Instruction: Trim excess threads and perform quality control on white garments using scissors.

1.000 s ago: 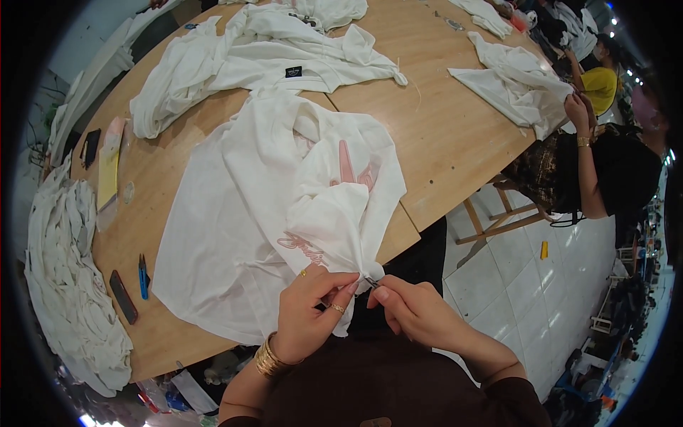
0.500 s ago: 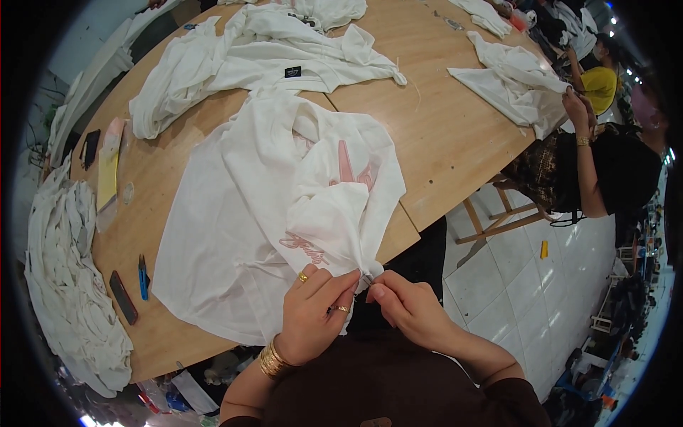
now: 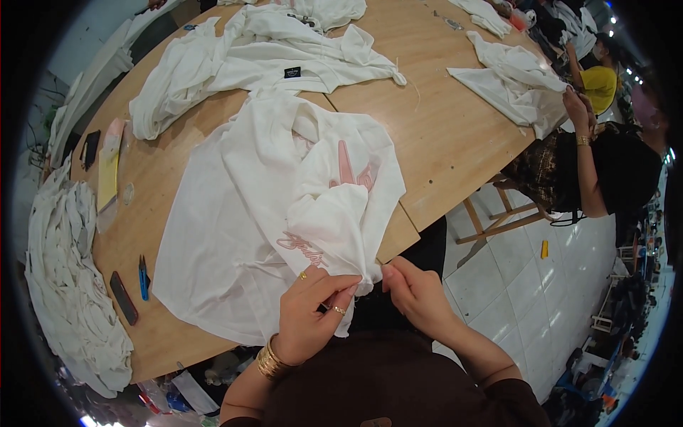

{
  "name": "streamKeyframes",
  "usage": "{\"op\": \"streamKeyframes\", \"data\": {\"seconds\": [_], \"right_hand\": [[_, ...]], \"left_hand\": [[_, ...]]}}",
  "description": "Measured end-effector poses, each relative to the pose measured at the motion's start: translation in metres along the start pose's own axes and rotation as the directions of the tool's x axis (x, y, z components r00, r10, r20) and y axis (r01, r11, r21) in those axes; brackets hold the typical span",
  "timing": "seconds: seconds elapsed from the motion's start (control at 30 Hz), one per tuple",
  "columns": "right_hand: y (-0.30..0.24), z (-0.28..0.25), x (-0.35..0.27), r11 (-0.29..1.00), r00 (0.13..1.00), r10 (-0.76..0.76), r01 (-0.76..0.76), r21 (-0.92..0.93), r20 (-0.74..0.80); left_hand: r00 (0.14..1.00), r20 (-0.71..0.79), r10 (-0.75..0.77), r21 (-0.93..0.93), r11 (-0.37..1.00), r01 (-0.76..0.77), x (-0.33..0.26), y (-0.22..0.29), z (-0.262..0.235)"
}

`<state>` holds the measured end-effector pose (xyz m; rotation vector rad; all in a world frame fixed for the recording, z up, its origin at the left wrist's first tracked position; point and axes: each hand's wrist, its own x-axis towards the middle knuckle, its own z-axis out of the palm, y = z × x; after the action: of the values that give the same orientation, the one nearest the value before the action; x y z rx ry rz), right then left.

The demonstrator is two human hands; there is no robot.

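A white garment (image 3: 213, 213) with pink lettering lies bunched over the near edge of the wooden table. My left hand (image 3: 309, 306), with rings and gold bangles, pinches a gathered end of it between thumb and fingertips, just past the table edge. Beside that end, slightly to its right, my right hand (image 3: 420, 295) is closed with thumb against curled fingers. Whatever those fingers hold is too small or hidden to make out.
More white garments (image 3: 263, 53) lie at the back, and a long white heap (image 3: 57, 285) hangs at the left. Blue thread snips (image 3: 144, 277) and a dark phone (image 3: 124, 299) rest on the tabletop (image 3: 455, 135). At right, a seated co-worker (image 3: 612, 167) handles white cloth (image 3: 516, 82).
My right hand has moved a little right and up, away from my left fingertips. The left hand keeps its pinch on the garment, barely shifted.
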<state>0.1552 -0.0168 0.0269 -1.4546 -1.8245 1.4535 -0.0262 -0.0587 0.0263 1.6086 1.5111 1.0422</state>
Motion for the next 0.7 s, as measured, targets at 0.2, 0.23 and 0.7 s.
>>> {"op": "streamKeyframes", "data": {"seconds": [0.2,0.23,0.7], "right_hand": [[-0.011,-0.011,-0.006,0.984,0.975,0.09,-0.119,0.133,0.205],[-0.014,-0.011,-0.007,0.973,0.958,0.106,-0.156,0.171,0.268],[0.021,0.011,0.009,0.982,0.981,-0.183,0.185,0.026,-0.055]], "left_hand": [[0.996,-0.012,-0.091,-0.049,0.995,0.091,-0.001,-0.002,0.001],[0.996,-0.012,-0.092,-0.049,0.995,0.091,-0.001,-0.002,0.001],[0.993,0.044,-0.105,-0.089,0.99,0.109,0.001,-0.003,0.001]]}}
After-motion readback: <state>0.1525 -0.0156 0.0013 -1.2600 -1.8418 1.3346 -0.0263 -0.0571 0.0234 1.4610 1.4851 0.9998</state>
